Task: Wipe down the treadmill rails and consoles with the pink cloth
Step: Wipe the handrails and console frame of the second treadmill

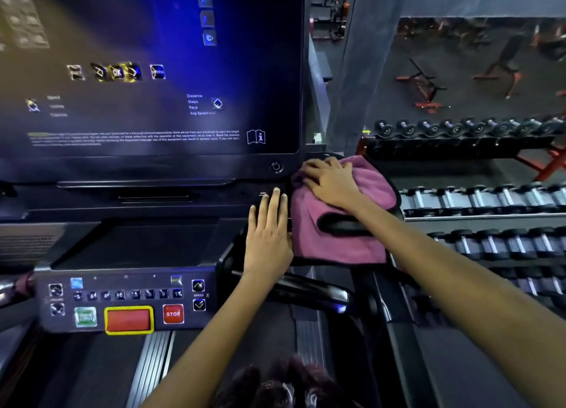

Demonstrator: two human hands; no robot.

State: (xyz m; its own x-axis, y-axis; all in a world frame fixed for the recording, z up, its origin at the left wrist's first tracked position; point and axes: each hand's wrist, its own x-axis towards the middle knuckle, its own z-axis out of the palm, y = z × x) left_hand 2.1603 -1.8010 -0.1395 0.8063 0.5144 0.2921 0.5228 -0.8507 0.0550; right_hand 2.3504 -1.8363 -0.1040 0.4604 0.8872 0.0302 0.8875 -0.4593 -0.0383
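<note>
The pink cloth (337, 223) lies spread over the right end of the treadmill console, below the big dark screen (147, 70). My right hand (332, 180) presses flat on the cloth's upper part, fingers spread. Beside the cloth's left edge, my left hand (269, 230) rests flat on the black console surface (183, 205) with straight fingers. A dark gap in the cloth shows black console underneath. The black right rail (309, 288) curves away just below the cloth.
The lower control panel (128, 300) carries a red STOP button (173, 314) and a yellow-framed red pad. Racks of dumbbells (484, 193) stand close on the right. Benches sit on the gym floor beyond. My shoes (275, 383) stand on the treadmill belt.
</note>
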